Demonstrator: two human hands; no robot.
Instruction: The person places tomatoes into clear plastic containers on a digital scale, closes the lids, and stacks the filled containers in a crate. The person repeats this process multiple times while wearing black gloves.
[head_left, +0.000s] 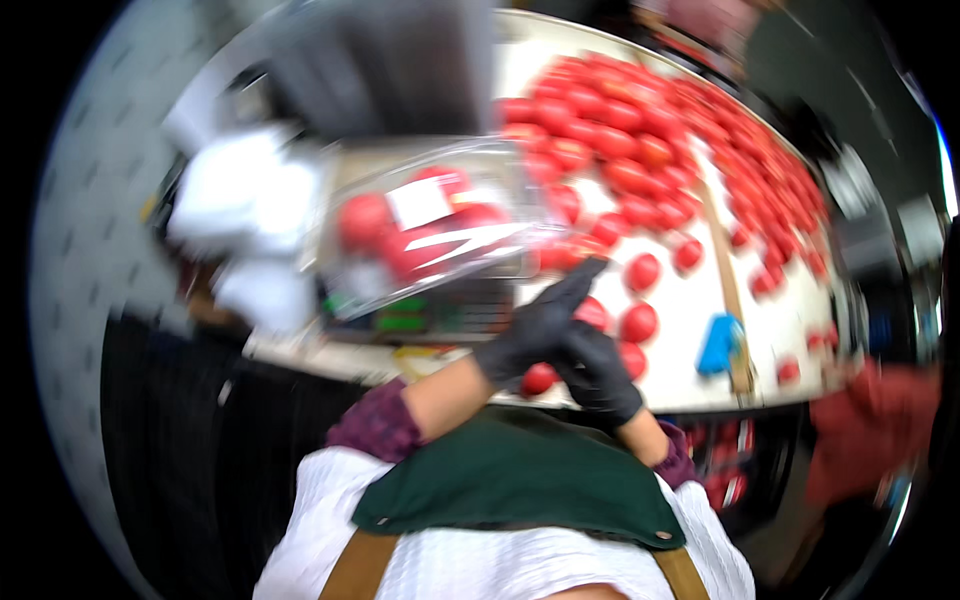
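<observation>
Both hands wear dark gloves and meet in front of the body at the near edge of the table. My left hand (536, 322) points up and right, beside a clear plastic bag or pack (450, 225) of red tomatoes with a white label. My right hand (600, 367) lies against it, its fingers partly hidden by the left. Blur leaves the finger pose of both unclear. The pack rests above a digital scale (420, 315). Loose red tomatoes (639, 322) lie just beyond and around the hands.
A large heap of tomatoes (615, 142) covers the far table (675, 360). A wooden divider (720, 247) runs through it, with a blue object (718, 345) at its near end. White bags (240, 202) stand left. Other people are at the far side and right.
</observation>
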